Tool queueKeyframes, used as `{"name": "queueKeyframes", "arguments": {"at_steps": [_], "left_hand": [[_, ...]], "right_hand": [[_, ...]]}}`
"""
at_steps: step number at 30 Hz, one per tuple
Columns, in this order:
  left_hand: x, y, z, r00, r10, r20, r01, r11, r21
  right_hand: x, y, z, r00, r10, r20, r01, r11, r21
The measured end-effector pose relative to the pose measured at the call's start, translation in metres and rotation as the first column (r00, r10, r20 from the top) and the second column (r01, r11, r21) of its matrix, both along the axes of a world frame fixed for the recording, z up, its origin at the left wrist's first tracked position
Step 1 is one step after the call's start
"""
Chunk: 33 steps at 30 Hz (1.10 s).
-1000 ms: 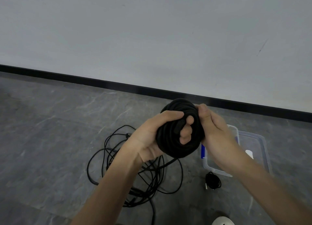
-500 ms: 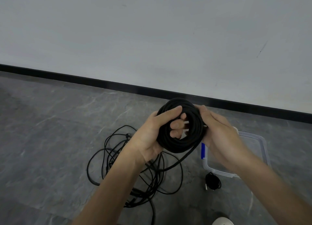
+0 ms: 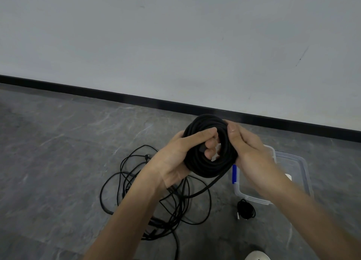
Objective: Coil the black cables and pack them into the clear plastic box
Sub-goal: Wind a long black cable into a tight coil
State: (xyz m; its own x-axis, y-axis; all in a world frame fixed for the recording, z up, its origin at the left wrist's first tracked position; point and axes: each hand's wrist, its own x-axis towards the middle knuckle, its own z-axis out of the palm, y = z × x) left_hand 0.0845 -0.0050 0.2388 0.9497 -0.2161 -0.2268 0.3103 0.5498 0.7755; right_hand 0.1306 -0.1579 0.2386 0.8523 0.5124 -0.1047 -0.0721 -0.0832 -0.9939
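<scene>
One thick coil of black cable (image 3: 207, 169) is held above the floor (image 3: 58, 162) in two hands. The left hand (image 3: 172, 158) has its grip closed, thumb over the coil and fingers through its middle; the right hand (image 3: 252, 152) clasps the coil's right side. Its loose end trails down to one tangle of black cables (image 3: 172, 207) below; how many cables it holds I cannot tell. One clear plastic box (image 3: 304, 168) lies open beneath the right forearm, and one small coiled cable (image 3: 246, 212) lies just beside its near rim. Bare floor runs left to the black baseboard (image 3: 117, 94).
</scene>
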Motion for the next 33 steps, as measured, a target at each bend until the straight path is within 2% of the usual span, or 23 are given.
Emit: {"name": "queueKeyframes", "arguments": {"at_steps": [5, 15, 19, 23, 26, 29, 30, 33], "left_hand": [[0.000, 0.004, 0.001, 0.997, -0.082, 0.003, 0.082, 0.996, -0.019], [-0.001, 0.009, -0.003, 0.976, -0.190, 0.111, 0.177, 0.977, 0.116], [0.000, 0.009, -0.004, 0.979, -0.164, 0.117, 0.151, 0.982, 0.112], [0.001, 0.008, -0.006, 0.994, -0.090, 0.054, 0.083, 0.989, 0.122], [0.002, 0.007, -0.007, 0.998, -0.031, 0.049, 0.015, 0.951, 0.309], [0.002, 0.004, -0.009, 0.994, 0.072, 0.082, -0.106, 0.815, 0.570], [0.003, 0.002, -0.010, 0.991, 0.095, 0.090, -0.130, 0.791, 0.598], [0.003, -0.004, -0.008, 0.983, 0.154, 0.099, -0.183, 0.799, 0.573]], "right_hand": [[0.000, 0.000, -0.003, 1.000, 0.003, 0.013, -0.003, 1.000, 0.016], [0.002, -0.001, -0.009, 1.000, 0.020, -0.011, -0.019, 1.000, 0.019], [0.002, 0.000, -0.007, 1.000, 0.009, 0.002, -0.009, 0.999, 0.034], [0.003, -0.001, -0.009, 0.999, -0.023, 0.024, 0.023, 1.000, -0.009], [0.004, 0.000, -0.010, 0.998, -0.037, 0.055, 0.040, 0.998, -0.044], [0.002, 0.002, -0.007, 0.991, -0.023, 0.129, 0.037, 0.994, -0.105], [0.002, 0.002, -0.007, 0.989, -0.014, 0.144, 0.032, 0.992, -0.122], [0.002, 0.001, -0.006, 0.991, -0.023, 0.133, 0.037, 0.993, -0.108]]}}
